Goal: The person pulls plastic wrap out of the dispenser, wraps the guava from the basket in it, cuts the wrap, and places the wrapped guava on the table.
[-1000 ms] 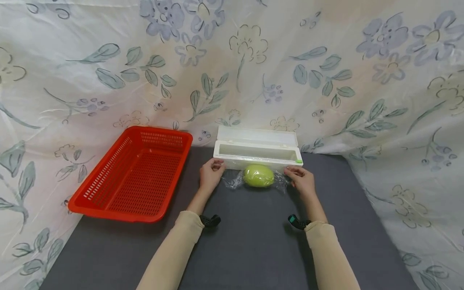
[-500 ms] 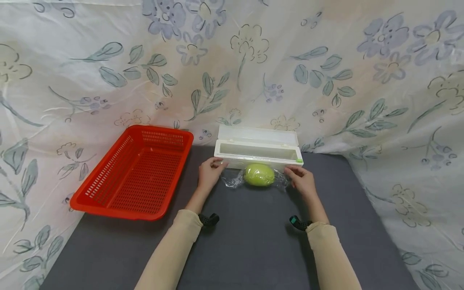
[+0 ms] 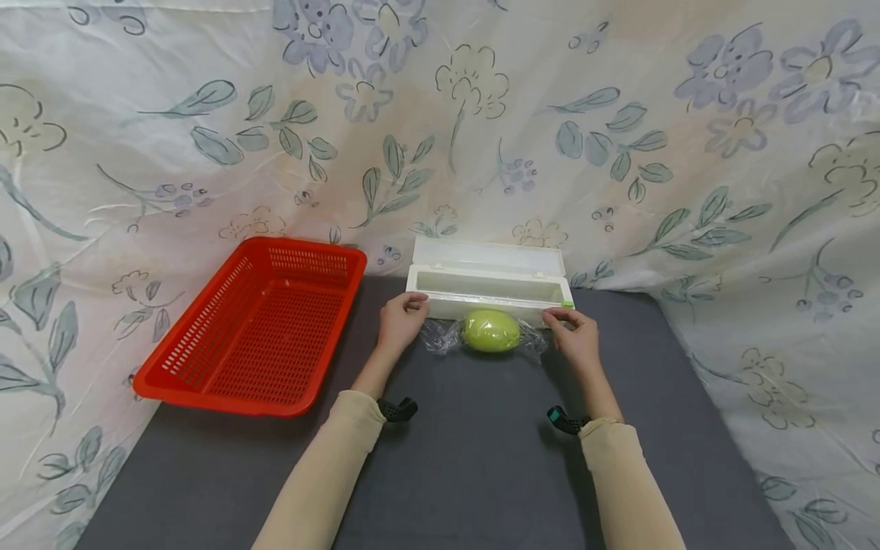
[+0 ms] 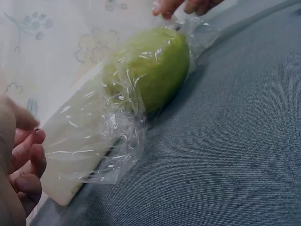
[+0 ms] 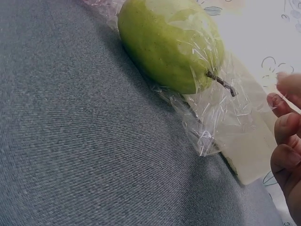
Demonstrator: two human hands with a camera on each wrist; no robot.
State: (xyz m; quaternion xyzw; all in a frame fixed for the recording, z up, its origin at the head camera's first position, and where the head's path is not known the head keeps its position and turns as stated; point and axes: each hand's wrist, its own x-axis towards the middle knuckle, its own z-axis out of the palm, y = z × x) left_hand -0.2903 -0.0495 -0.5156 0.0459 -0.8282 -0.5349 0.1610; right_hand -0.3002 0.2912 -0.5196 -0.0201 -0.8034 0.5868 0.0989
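A green pear with a brown stem lies wrapped in clear cling film on the dark cloth, against the front of a long white cling film box whose lid stands raised at the back. My left hand is at the box's left front corner, thumb and forefinger pinching the film's edge. At the right front corner, the right hand pinches the film between thumb and forefinger. Loose film bunches out on both sides of the pear, and a sheet stretches between it and each hand in the wrist views.
A red plastic basket with perforated sides stands to the left of the box. Behind everything hangs a flowered curtain, close to the box's raised lid. A green tab sits at the box's right end.
Both hands have shifted only slightly, staying at the box's front corners. The right forefinger now reaches a little further forward over the box's edge. The pear stays in place.
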